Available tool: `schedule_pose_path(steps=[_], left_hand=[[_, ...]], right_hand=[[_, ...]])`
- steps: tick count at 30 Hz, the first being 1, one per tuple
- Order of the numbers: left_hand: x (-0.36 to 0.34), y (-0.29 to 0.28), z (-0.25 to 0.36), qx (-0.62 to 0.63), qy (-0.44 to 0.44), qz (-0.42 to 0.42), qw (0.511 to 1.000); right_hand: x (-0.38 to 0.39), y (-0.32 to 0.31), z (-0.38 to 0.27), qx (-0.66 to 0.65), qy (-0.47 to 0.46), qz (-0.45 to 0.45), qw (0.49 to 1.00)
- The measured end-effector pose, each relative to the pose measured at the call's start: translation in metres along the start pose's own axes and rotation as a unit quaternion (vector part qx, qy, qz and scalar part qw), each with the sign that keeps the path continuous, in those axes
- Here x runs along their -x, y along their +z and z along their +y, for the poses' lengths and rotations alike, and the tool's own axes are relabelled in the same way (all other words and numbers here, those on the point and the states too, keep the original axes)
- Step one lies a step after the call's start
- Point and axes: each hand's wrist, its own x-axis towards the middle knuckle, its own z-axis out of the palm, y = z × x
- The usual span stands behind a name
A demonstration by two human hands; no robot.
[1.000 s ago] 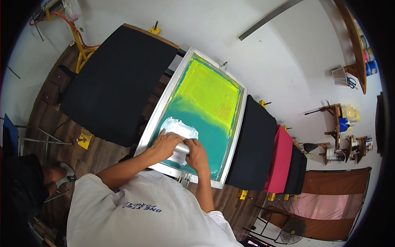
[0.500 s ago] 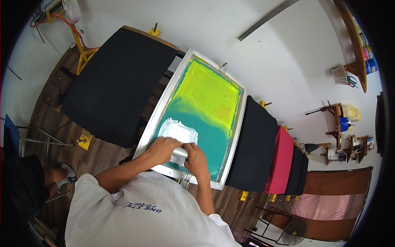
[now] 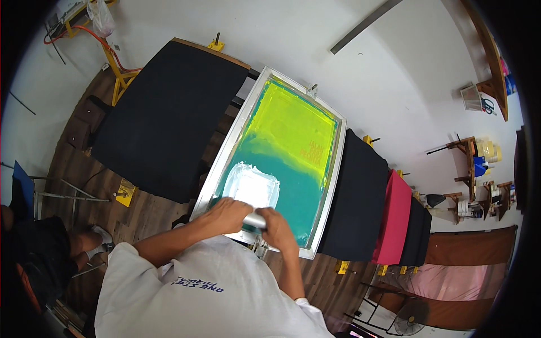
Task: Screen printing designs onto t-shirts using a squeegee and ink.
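A screen-printing frame (image 3: 330, 172) with a pale metal border lies tilted across the middle of the view. Its mesh is teal (image 3: 298, 197) on the near part and coated yellow-green (image 3: 287, 118) on the far part. Near the frame's close end, both my hands grip a squeegee (image 3: 255, 220) by its silvery handle. My left hand (image 3: 231, 216) is wrapped over its left end, my right hand (image 3: 277, 228) round the right. Just beyond the squeegee spreads a patch of white ink (image 3: 252, 183). The squeegee's blade is hidden from me.
A black-covered platen (image 3: 163, 118) stands left of the frame. To the right run another black platen (image 3: 355, 197), a red one (image 3: 393, 219) and more black. Wall shelves (image 3: 468, 163) hold containers. Another person's leg (image 3: 84, 245) shows at lower left, and a fan (image 3: 411, 317) at lower right.
Both hands have drawn the squeegee a little toward me, to the frame's near edge. More of the white ink patch now shows beyond it. The whole view has shifted slightly.
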Motion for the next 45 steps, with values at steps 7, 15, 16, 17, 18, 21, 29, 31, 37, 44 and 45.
schedule_pose_path(steps=[7, 15, 16, 17, 18, 21, 29, 31, 37, 44, 45], left_hand=[[-0.076, -0.032, -0.02, -0.045, -0.029, 0.069, 0.996], [-0.114, -0.028, -0.043, -0.077, -0.053, 0.033, 0.995], [-0.117, -0.027, -0.044, -0.075, -0.059, 0.036, 0.995], [-0.116, -0.025, -0.046, -0.075, -0.059, 0.032, 0.995], [-0.115, -0.023, -0.047, -0.076, -0.058, 0.028, 0.995], [-0.105, -0.016, -0.047, -0.064, -0.052, 0.034, 0.996], [-0.056, 0.008, -0.023, -0.002, -0.083, 0.05, 0.995], [-0.044, 0.016, -0.021, -0.004, -0.076, 0.055, 0.996], [-0.012, 0.034, -0.013, 0.026, -0.081, 0.049, 0.995], [0.012, 0.033, -0.002, 0.04, -0.075, 0.024, 0.996], [0.007, 0.028, -0.001, 0.036, -0.072, 0.022, 0.996]], right_hand=[[-0.077, -0.039, 0.027, 0.02, -0.024, 0.042, 0.999], [-0.114, -0.031, 0.043, 0.097, 0.042, 0.051, 0.993], [-0.116, -0.03, 0.045, 0.097, 0.058, 0.053, 0.992], [-0.116, -0.029, 0.042, 0.094, 0.061, 0.052, 0.992], [-0.114, -0.029, 0.038, 0.09, 0.078, 0.045, 0.992], [-0.104, -0.019, 0.036, 0.085, 0.081, 0.064, 0.991], [-0.056, 0.008, 0.021, 0.049, 0.048, 0.122, 0.99], [-0.044, 0.016, 0.021, 0.046, 0.043, 0.125, 0.99], [-0.013, 0.027, -0.004, 0.021, 0.077, 0.093, 0.992], [0.011, 0.027, -0.024, 0.003, 0.098, 0.07, 0.993], [0.009, 0.023, -0.024, 0.003, 0.104, 0.053, 0.993]])
